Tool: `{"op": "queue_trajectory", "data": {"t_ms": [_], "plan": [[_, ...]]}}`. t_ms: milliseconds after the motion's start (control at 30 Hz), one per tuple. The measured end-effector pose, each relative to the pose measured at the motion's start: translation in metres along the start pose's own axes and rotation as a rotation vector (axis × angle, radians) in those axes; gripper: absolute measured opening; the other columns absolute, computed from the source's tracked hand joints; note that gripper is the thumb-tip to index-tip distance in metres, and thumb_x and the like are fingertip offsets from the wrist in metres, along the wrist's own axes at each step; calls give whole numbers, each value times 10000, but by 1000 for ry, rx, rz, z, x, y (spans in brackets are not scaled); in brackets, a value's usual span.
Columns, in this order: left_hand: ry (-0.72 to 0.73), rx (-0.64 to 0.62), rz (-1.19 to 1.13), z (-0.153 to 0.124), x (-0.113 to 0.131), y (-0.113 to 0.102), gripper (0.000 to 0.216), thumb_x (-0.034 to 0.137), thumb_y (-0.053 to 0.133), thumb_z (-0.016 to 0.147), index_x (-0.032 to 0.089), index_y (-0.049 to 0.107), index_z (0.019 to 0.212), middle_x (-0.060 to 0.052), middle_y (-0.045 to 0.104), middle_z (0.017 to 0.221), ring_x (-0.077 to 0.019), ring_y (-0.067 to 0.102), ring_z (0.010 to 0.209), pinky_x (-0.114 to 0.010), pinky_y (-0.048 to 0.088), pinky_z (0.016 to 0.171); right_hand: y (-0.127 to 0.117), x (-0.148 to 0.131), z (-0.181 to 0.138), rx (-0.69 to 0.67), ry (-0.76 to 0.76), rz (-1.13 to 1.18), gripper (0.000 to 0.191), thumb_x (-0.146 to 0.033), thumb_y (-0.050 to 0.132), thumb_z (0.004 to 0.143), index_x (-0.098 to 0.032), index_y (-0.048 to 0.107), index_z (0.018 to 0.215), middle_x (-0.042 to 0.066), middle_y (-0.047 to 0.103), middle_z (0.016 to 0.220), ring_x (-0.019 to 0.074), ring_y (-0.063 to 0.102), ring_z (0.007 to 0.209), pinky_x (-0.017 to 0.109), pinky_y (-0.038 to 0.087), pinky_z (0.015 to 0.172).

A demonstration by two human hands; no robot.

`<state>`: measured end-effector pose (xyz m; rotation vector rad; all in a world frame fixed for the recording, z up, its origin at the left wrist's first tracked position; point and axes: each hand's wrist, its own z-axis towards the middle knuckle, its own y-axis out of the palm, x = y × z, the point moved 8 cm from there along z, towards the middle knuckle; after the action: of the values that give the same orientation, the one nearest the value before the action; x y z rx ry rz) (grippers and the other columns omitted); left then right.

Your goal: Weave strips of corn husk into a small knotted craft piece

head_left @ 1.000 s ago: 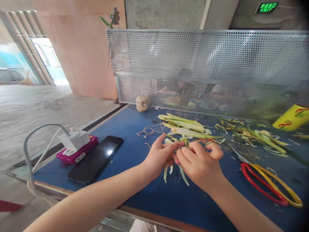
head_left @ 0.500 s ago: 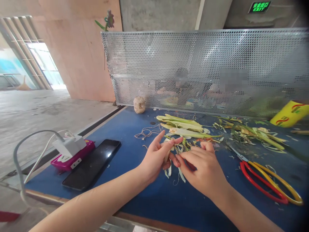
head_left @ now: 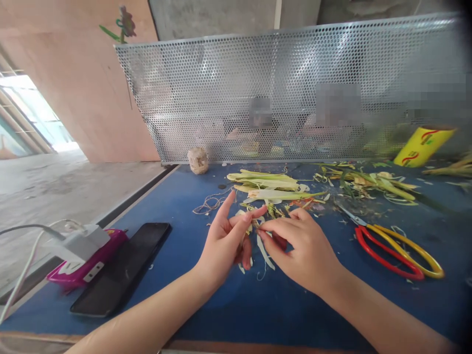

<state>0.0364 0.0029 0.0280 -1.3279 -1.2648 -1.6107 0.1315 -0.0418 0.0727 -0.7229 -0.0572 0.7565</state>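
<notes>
centre frame — left hand (head_left: 223, 241) and right hand (head_left: 300, 246), fingers pinching pale plant strips (head_left: 264, 251) between them | blue tabletop (head_left: 217, 314) beneath | phone (head_left: 123, 268) lower left — scissors (head_left: 374, 228) at right

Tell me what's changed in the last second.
The right hand has tucked in its outer fingers and sits slightly farther from the left hand; both remain at the pale strips, with no release visible. The view swung right; the exit sign left the frame. Scissors, phone and husks stayed put.
</notes>
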Motion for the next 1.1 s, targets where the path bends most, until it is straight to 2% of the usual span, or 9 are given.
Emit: {"op": "queue_trajectory", "data": {"t_ms": [200, 400, 633, 900, 1100], "plan": [[14, -27, 36, 1, -1, 3, 660, 258, 505, 830, 306, 113, 1358, -155, 595, 1148, -74, 537, 327, -161, 263, 268, 0, 3, 1, 16, 33, 18, 158, -216, 532, 798, -190, 642, 687, -52, 528, 460, 86, 399, 430, 273, 272, 617], [42, -40, 47, -1, 0, 5, 657, 247, 495, 835, 309, 98, 1355, -154, 596, 1144, -101, 576, 371, -156, 263, 269, 5, 12, 0, -54, 152, 38, 127, -235, 562, 779, -211, 649, 690, -59, 554, 461, 92, 416, 438, 258, 263, 582], [34, -56, 47, 0, 0, 6, 648, 238, 489, 838, 309, 100, 1352, -160, 580, 1167, -107, 590, 389, -145, 259, 266, 8, 14, -1, -90, 176, 54, 171, -138, 519, 755, -192, 590, 610, -62, 525, 447, 87, 395, 443, 251, 258, 583], [52, -75, 28, -2, 0, 9, 772, 220, 563, 792, 279, 53, 1368, -160, 616, 1098, -124, 604, 404, -142, 273, 254, 9, 16, -2, -113, 194, 63, 238, -190, 502, 788, -181, 536, 553, -61, 487, 438, 76, 319, 448, 249, 241, 606], [63, -98, 52, -2, -3, 9, 811, 179, 591, 773, 269, 51, 1372, -150, 632, 1063, -135, 622, 435, -136, 302, 265, 10, 19, -2, -110, 240, 90, 178, -167, 534, 733, -178, 523, 556, -74, 455, 430, 62, 316, 442, 248, 230, 604]]}}
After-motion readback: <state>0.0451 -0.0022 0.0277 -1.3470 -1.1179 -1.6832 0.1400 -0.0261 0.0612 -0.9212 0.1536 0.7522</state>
